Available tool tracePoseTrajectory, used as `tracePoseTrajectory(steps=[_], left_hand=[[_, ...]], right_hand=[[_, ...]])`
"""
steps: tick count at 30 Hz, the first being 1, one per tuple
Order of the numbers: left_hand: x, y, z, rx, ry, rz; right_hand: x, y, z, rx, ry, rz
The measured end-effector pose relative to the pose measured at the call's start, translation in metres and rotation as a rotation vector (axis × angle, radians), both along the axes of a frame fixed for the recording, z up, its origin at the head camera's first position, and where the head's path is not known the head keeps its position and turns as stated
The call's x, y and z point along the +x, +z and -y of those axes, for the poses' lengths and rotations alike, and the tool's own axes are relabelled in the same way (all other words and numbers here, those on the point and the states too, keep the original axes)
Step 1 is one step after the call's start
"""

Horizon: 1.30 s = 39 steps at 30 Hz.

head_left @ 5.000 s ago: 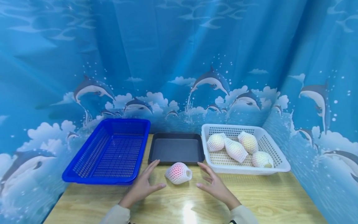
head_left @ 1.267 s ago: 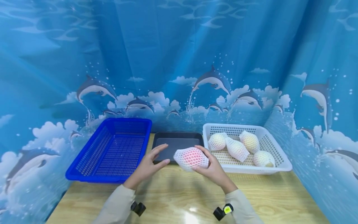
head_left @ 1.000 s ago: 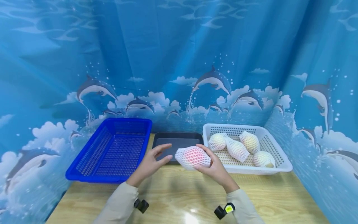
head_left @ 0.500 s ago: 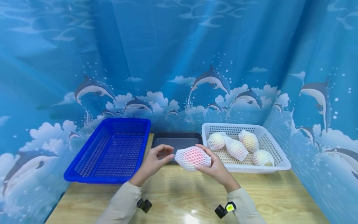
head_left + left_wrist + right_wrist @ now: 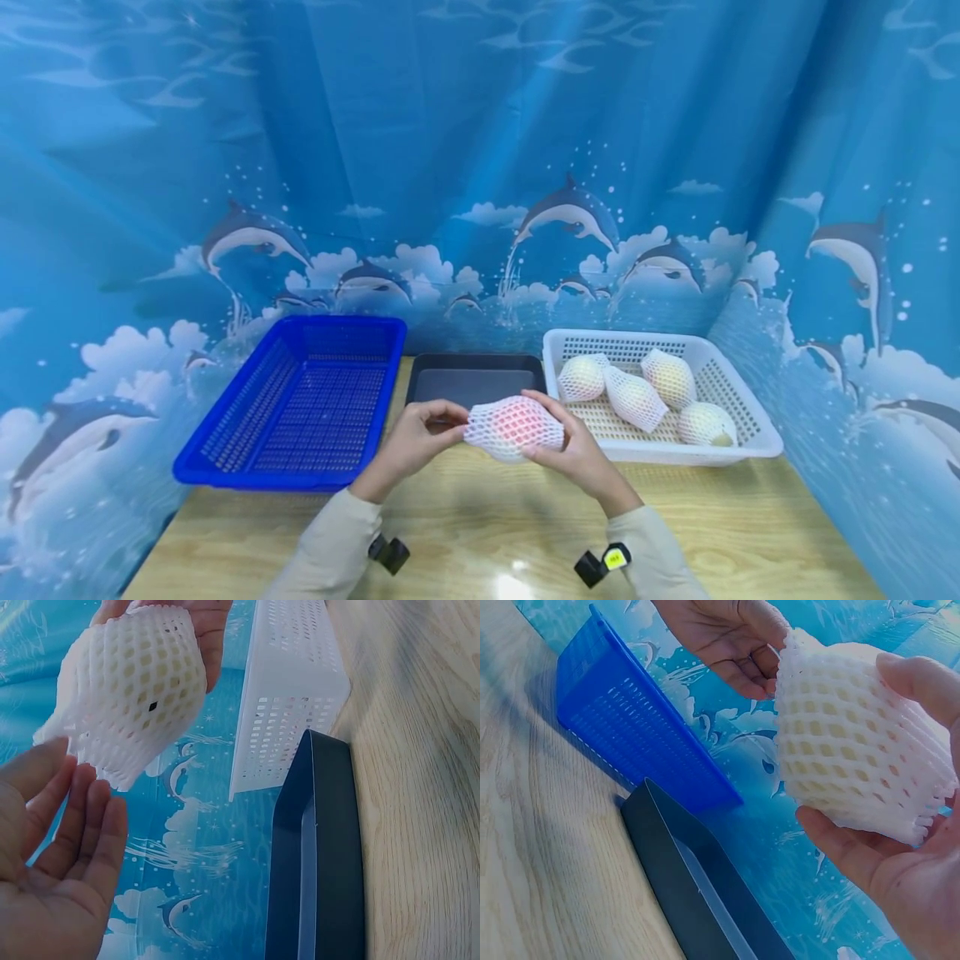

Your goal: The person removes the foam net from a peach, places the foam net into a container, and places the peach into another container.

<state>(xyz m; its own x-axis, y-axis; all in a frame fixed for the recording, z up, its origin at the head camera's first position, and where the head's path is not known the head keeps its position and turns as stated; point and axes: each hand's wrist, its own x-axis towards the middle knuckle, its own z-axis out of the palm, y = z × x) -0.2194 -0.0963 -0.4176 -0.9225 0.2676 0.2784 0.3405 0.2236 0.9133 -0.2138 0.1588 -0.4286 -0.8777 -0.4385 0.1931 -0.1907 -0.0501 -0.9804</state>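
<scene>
My right hand (image 5: 573, 446) grips a round fruit wrapped in a white foam net (image 5: 516, 427), raised above the wooden table. The fruit looks reddish from above and pale yellow from below; its exact kind is hidden by the mesh. At the left end, my left hand (image 5: 420, 437) pinches the gathered edge of the foam net between thumb and forefinger. In the left wrist view, the other fingers of that left hand (image 5: 67, 862) lie below the net (image 5: 139, 682). The right wrist view has the right thumb and fingers on opposite sides of the netted fruit (image 5: 847, 727).
A shallow dark grey tray (image 5: 442, 385) lies behind the hands. On the left stands a blue plastic basket (image 5: 187, 475). To the right, a white basket (image 5: 750, 450) contains several netted fruits (image 5: 633, 398). A dolphin-print curtain (image 5: 480, 167) hangs behind the table (image 5: 450, 533).
The fruit was on the table at first; my right hand has since lifted it. Over the last second my left hand moved right and its fingers closed on the net's end.
</scene>
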Motion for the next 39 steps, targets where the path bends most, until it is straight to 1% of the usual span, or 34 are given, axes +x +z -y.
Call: tracePoseTrajectory(steps=[4,7,10,17,23,27,31,33,39], left_hand=[[0.0006,-0.0007,0.0005,0.049,-0.071,0.031],[0.0015,-0.0005,0.0005,0.074,-0.097,0.053],[0.0031,0.0003,0.0002,0.085,-0.106,0.062],[0.0056,0.0003,-0.0009,0.087,-0.138,0.036],[0.0062,0.0009,-0.0037,0.133,-0.152,0.024],[0.0064,0.0012,-0.0054,0.167,-0.169,0.044],[0.0054,-0.0002,-0.0058,0.169,-0.179,0.061],[0.0049,-0.0012,-0.0055,0.166,-0.183,0.056],[0.0052,-0.0033,-0.0059,0.169,-0.185,0.006]], right_hand=[[0.0009,-0.0001,0.0007,-0.005,0.012,0.024],[0.0014,-0.0008,0.0010,-0.007,0.015,0.037],[0.0017,-0.0018,0.0011,-0.011,0.017,0.045],[0.0021,-0.0033,0.0015,-0.013,0.019,0.045],[0.0021,-0.0040,0.0026,0.008,-0.005,0.031],[0.0020,-0.0034,0.0027,0.019,-0.010,0.037],[0.0018,-0.0035,0.0024,0.009,-0.003,0.046],[0.0014,-0.0043,0.0018,0.000,0.004,0.049],[0.0010,-0.0062,0.0009,-0.010,0.011,0.051]])
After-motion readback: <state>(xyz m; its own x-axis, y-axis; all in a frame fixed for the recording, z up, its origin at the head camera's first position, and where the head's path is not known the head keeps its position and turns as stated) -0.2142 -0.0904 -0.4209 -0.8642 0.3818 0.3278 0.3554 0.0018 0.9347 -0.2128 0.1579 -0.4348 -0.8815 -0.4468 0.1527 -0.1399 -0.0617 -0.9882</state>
